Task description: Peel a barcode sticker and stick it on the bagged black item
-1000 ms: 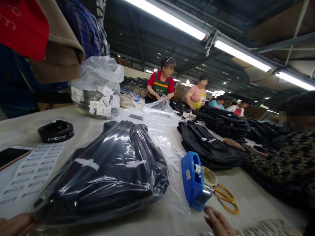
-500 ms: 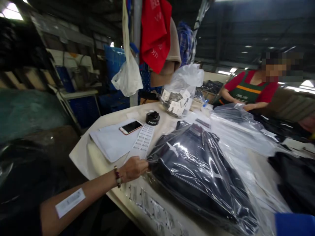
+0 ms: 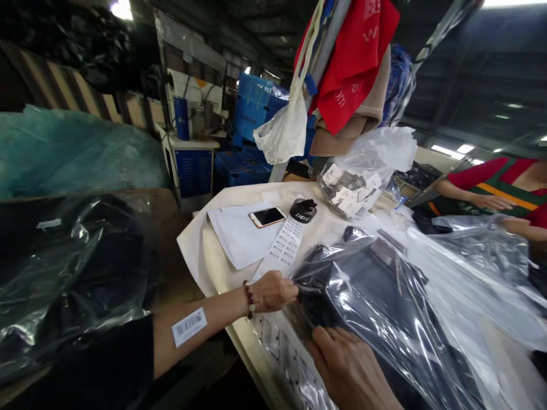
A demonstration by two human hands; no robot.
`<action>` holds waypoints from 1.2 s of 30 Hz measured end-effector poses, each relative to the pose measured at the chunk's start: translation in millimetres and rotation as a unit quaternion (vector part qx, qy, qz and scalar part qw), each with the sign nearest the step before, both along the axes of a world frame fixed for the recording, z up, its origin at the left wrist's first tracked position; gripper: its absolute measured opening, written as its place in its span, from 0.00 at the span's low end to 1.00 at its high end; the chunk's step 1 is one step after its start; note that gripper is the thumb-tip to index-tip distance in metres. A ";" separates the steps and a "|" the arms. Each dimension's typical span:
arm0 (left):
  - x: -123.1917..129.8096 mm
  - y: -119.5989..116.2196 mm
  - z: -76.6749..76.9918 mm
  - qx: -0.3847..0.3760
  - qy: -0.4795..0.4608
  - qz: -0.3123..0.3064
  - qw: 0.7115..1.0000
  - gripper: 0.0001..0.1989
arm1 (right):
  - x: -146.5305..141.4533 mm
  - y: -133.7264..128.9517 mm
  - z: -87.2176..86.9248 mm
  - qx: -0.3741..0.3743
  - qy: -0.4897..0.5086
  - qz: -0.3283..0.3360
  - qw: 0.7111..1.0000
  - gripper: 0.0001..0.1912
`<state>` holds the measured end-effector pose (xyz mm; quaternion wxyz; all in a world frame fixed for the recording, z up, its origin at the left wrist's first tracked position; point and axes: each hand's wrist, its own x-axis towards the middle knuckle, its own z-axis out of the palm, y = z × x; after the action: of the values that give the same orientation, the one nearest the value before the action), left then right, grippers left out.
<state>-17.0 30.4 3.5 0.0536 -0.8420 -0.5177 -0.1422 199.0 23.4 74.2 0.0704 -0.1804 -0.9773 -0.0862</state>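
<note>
A dark folded garment in a clear plastic bag (image 3: 384,302) lies on the cream-covered table (image 3: 217,199). My left hand (image 3: 276,291) is closed on the left corner of the bag; a bead bracelet circles the wrist and a barcode label (image 3: 188,326) sticks to the forearm. My right hand (image 3: 348,364) is on the near edge of the bag, knuckles up, its fingertips hidden. Beyond my left hand are a strip of barcode labels (image 3: 284,245), a phone (image 3: 268,216) on white paper (image 3: 239,242), and a black roll (image 3: 303,210).
A bag of tags (image 3: 354,185) stands at the table's back, near a hanging white bag (image 3: 284,134) and red cloth (image 3: 354,62). At the right, a person in a green apron (image 3: 499,196) handles clear plastic. More bagged dark items (image 3: 77,267) lie at the left.
My right hand has come into view at the near edge of the bag. The view has turned left, so the table and the other person appear farther right. My left hand still grips the corner.
</note>
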 end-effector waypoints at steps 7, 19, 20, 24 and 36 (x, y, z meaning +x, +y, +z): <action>-1.6 -2.0 -1.0 -0.001 -0.023 -0.003 1.000 0.12 | -35.1 13.4 -12.4 0.089 -0.072 -0.080 0.990 0.11; -3.8 -3.7 -3.6 0.013 -0.042 -0.018 0.999 0.11 | -52.7 12.3 0.0 0.033 -0.107 -0.209 0.972 0.13; -4.4 -4.0 -3.4 0.014 -0.042 -0.019 0.999 0.11 | -54.1 12.2 0.8 0.024 -0.110 -0.219 0.969 0.13; -8.5 -6.2 0.7 0.017 -0.044 -0.023 0.999 0.10 | -58.3 10.2 2.2 0.008 -0.111 -0.250 0.962 0.13; -9.7 -2.5 0.6 0.035 -0.040 -0.025 0.998 0.06 | -71.1 -1.1 -5.9 0.036 -0.057 -0.321 0.945 0.13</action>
<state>-26.7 27.8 4.1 0.0586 -0.8458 -0.4932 -0.1946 127.9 22.3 68.3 -0.0102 -0.4771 -0.8660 -0.1495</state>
